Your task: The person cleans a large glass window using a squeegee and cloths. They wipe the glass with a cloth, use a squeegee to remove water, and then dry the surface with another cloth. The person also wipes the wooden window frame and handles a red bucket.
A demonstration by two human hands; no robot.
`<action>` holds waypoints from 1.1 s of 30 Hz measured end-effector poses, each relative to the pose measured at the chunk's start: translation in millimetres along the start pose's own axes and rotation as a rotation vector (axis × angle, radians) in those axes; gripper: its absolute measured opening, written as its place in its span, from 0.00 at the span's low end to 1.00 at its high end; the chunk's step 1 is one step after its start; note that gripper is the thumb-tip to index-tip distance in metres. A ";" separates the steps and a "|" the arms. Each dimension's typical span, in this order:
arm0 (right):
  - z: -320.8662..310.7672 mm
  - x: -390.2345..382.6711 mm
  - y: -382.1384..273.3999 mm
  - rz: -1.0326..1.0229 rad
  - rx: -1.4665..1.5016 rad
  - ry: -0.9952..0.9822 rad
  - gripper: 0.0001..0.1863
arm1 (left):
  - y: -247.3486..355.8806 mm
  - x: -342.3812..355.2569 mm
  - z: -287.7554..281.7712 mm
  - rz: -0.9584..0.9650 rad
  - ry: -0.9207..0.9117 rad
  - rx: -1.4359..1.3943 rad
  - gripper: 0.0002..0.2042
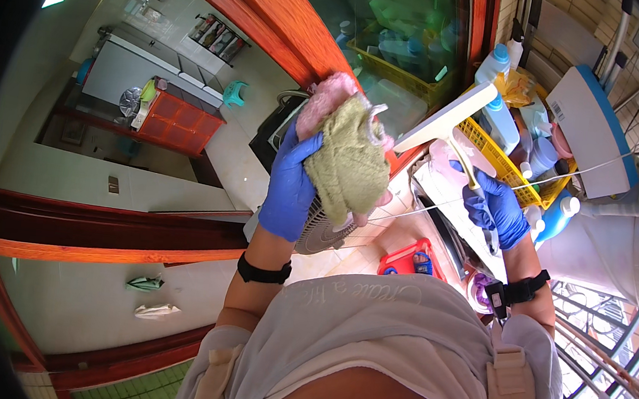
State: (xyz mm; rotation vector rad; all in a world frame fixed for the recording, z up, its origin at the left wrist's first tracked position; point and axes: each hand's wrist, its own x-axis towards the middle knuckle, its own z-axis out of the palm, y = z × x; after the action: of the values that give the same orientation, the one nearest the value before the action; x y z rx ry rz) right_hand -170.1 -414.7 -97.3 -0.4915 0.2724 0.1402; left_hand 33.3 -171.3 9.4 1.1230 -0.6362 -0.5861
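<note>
My left hand (290, 185), in a blue glove, grips a bunched olive-green cloth (347, 159) layered with a pink fluffy cloth (324, 99), held up beside the orange-red wooden door frame (311, 19). My right hand (493, 210), also gloved in blue, is closed around the pale handle of a squeegee (447, 110). The squeegee's long white head tilts diagonally upward, just right of the cloths and in front of a yellow plastic basket (473, 135). Behind my left hand a round fan grille (328, 230) is partly hidden.
Bottles (493, 62) and tubs crowd the basket, beside a white, blue-edged board (588, 130) and a white cylinder (625, 255). A thin line crosses near my right hand. A red tray (394, 263) lies below. At left, another room holds a counter (119, 69) and turquoise stool (235, 93).
</note>
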 end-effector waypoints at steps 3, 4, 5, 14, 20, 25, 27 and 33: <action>39.2 -17.4 4.7 0.101 -0.091 0.043 0.18 | 1.2 13.8 29.8 -0.022 0.026 -0.073 0.33; 30.9 -13.9 10.2 0.115 -0.190 0.087 0.18 | -1.3 15.0 45.2 -0.035 0.062 -0.140 0.36; 37.1 -16.4 12.7 0.112 -0.176 0.118 0.18 | -3.9 14.7 56.8 -0.016 0.074 -0.004 0.37; 63.5 -51.3 15.1 0.053 0.020 0.001 0.13 | -10.6 0.6 70.7 0.256 -0.081 0.869 0.29; 74.8 -59.7 -9.3 0.014 -0.027 0.063 0.17 | -49.2 7.6 46.5 0.141 -0.162 0.829 0.29; 97.6 -68.4 -38.4 -0.267 -0.208 0.010 0.22 | -49.9 19.6 14.6 0.048 0.070 0.275 0.33; 87.2 -63.1 -37.7 -0.523 -0.511 0.133 0.24 | -23.0 20.5 26.1 -0.083 0.114 0.101 0.33; 30.0 -16.9 -34.9 -0.652 -1.550 0.543 0.22 | 21.7 13.5 52.1 -0.199 0.004 -0.143 0.33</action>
State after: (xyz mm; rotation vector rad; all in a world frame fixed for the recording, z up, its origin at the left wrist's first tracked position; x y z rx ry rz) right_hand -172.6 -431.9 -51.4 -2.1403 0.4912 -0.4887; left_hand 7.3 -206.5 47.5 1.0588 -0.4739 -0.7878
